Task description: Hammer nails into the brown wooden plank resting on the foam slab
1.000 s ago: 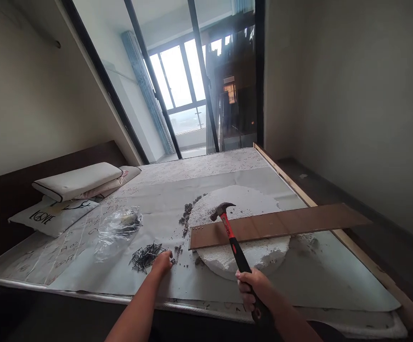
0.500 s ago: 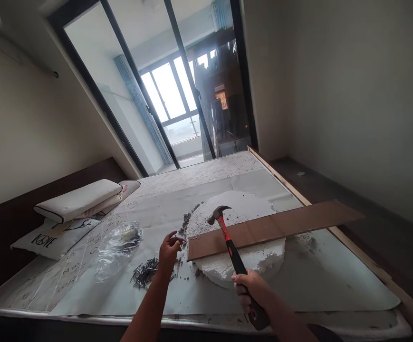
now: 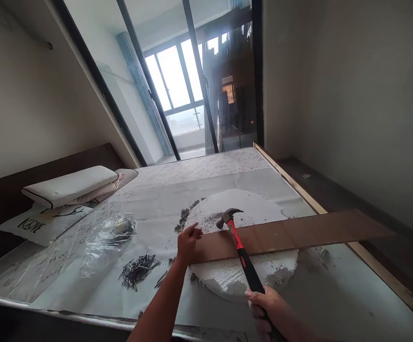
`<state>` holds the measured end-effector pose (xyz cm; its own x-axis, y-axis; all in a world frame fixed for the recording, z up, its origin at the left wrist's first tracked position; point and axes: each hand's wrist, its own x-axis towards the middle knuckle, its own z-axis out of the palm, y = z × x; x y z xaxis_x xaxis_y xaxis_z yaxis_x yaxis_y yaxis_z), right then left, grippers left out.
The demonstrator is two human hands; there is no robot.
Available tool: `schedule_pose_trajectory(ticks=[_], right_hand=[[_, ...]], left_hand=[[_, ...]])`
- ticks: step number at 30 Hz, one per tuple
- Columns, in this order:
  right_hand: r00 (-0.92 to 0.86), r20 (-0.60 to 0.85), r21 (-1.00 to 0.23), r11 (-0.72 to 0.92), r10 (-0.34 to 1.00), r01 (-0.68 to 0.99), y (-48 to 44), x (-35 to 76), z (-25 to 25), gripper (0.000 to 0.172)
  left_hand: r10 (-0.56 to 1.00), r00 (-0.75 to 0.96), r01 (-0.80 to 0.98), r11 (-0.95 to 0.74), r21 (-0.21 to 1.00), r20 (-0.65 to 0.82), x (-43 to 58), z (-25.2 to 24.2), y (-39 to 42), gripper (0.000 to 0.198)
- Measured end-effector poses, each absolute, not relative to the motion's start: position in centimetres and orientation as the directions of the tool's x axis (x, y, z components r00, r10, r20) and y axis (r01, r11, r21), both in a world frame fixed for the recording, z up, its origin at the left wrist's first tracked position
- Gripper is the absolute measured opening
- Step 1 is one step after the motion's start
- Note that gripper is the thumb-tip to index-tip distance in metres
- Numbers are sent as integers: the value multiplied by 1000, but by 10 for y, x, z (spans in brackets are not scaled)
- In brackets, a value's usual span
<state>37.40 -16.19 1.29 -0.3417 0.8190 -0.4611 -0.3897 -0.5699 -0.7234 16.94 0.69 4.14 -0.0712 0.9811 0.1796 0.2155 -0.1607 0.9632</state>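
- Now, in the head view, the left hand (image 3: 188, 242) has left the heap of nails (image 3: 138, 270) and hangs over the near end of the wooden board (image 3: 292, 233), where a second earlier it was further from the board.
- Its thumb and fingers are drawn into a narrow pinch; whether they hold a nail is too small to make out, and whether they touch the board is hard to tell.
- The right hand (image 3: 263, 304) is wrapped tightly around the red and black handle of the claw hammer (image 3: 244, 251), low down, with the steel head just above the board.
- The board lies across the white foam disc (image 3: 235, 278), which is strewn with grey crumbs (image 3: 183, 219).
- A few loose nails (image 3: 161, 279) lie just beside the heap.
- The bottom edge cuts off the hammer's handle end and the right forearm.
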Motion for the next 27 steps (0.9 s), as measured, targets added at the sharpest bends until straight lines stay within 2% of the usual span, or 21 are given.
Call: schedule_pose_trajectory(ticks=[4, 9, 14, 16, 19, 23, 25, 27], right_hand=[[-360, -423, -748, -544, 832, -380, -161, 374, 2, 40], [-361, -403, -773, -524, 841, -358, -162, 375, -10, 47], [-376, -394, -781, -521, 839, -344, -163, 375, -16, 51], [-384, -388, -786, -518, 838, -336, -163, 375, -18, 52], [-378, -395, -784, -521, 838, -337, -163, 374, -17, 52], [-386, -417, -772, -545, 823, -326, -165, 378, -7, 50], [-404, -410, -779, -544, 818, -312, -166, 381, -1, 49], [-407, -405, -785, -540, 819, -304, -167, 382, 4, 50]], left_hand=[[978, -72, 263, -172, 949, 197, 169, 34, 9, 41], [978, -52, 233, -184, 955, 201, 172, 34, 9, 41], [994, -48, 98, -93, 991, 98, 171, 34, 7, 40], [997, -44, 99, -52, 994, 56, 170, 34, 6, 37], [997, -42, 242, -55, 969, 67, 167, 34, 6, 34], [954, -16, 548, -242, 801, 299, 162, 36, 7, 27], [936, 18, 627, -284, 725, 351, 160, 37, 8, 26], [939, 35, 660, -280, 697, 343, 159, 36, 8, 25]])
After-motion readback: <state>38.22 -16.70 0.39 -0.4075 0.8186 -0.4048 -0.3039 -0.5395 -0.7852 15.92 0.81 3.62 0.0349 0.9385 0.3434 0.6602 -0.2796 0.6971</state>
